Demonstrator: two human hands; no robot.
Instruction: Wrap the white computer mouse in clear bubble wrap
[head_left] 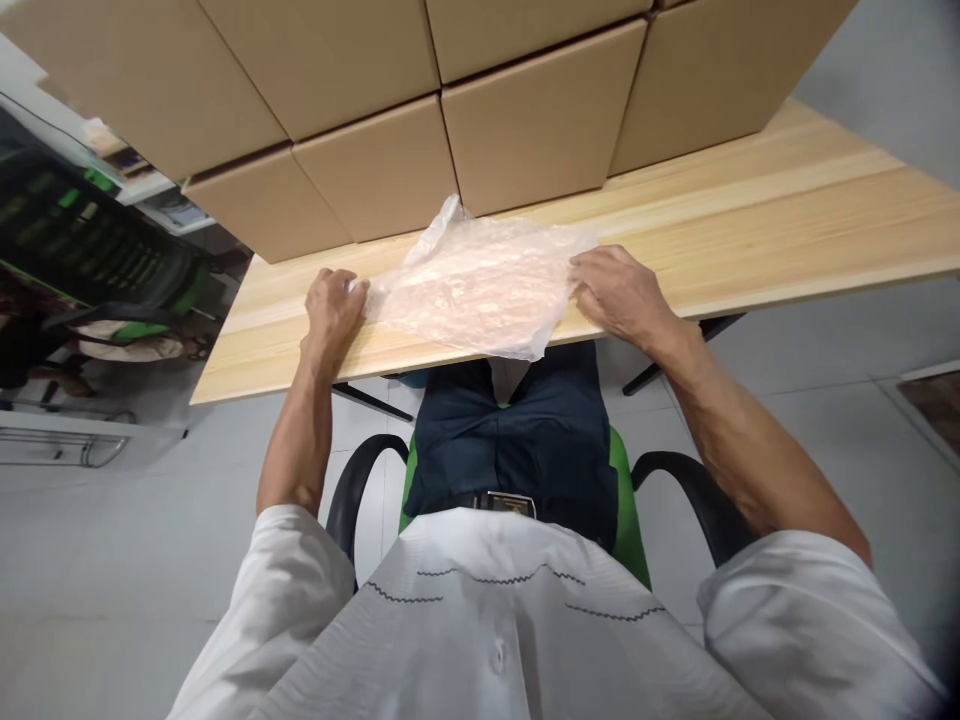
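Note:
A crumpled, see-through plastic sheet or bag [480,285] is spread on the wooden table [757,235], its near corner reaching over the front edge. My left hand [335,303] pinches its left end between thumb and fingers. On the other side, my right hand [616,290] grips the right edge with closed fingers. The plastic lies fairly flat between both hands, with one corner sticking up at the back near the boxes. Whether anything is inside it cannot be made out.
Stacked cardboard boxes [544,115] line the back of the table. A green and black chair [90,235] and part of another person [30,350] are at the far left. Black armrests [367,470] flank my seat.

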